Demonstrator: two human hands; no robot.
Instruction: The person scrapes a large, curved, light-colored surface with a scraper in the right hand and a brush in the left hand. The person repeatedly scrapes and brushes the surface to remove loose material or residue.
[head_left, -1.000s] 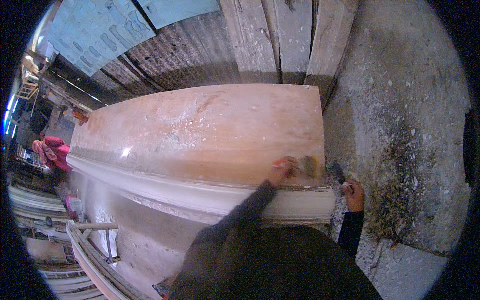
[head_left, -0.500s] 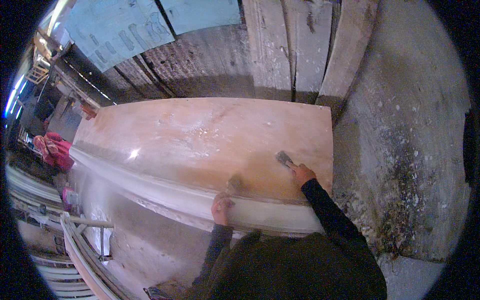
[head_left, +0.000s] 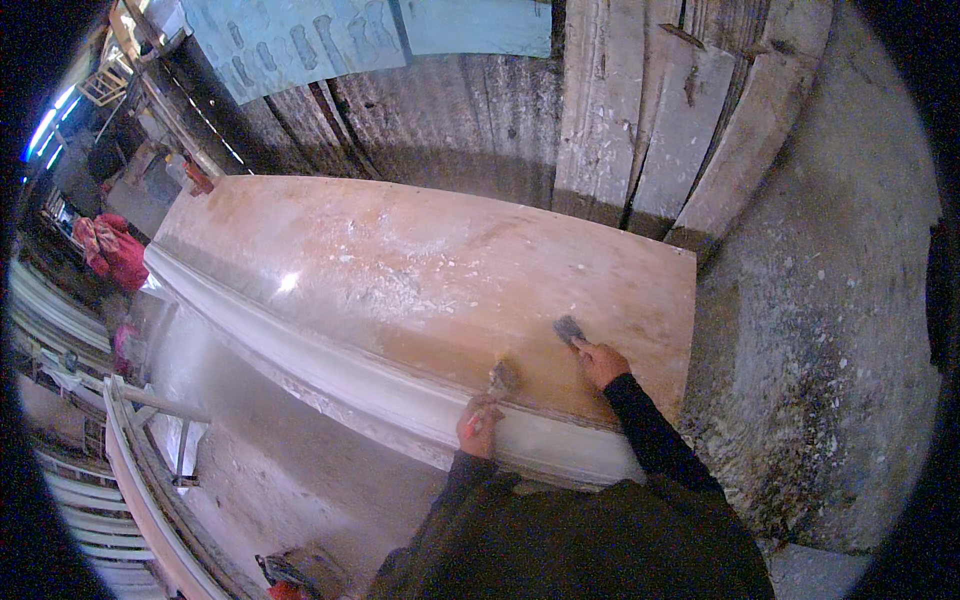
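Gripping a brush [head_left: 502,378] at the near edge of the wooden panel [head_left: 320,220], the left hand [head_left: 478,430] has shifted leftward from the panel's right end, while the right hand [head_left: 603,366], wrapped round a dark flat-headed tool [head_left: 568,329] (scraper or second brush, I cannot tell), has come in from beyond the right edge; both implements are now over the work, apart from each other. White flakes [head_left: 400,285] litter the middle, farther left. White moulding [head_left: 330,355] borders the near edge, and upright planks [head_left: 690,130] crowd the far one, probably limiting reach there.
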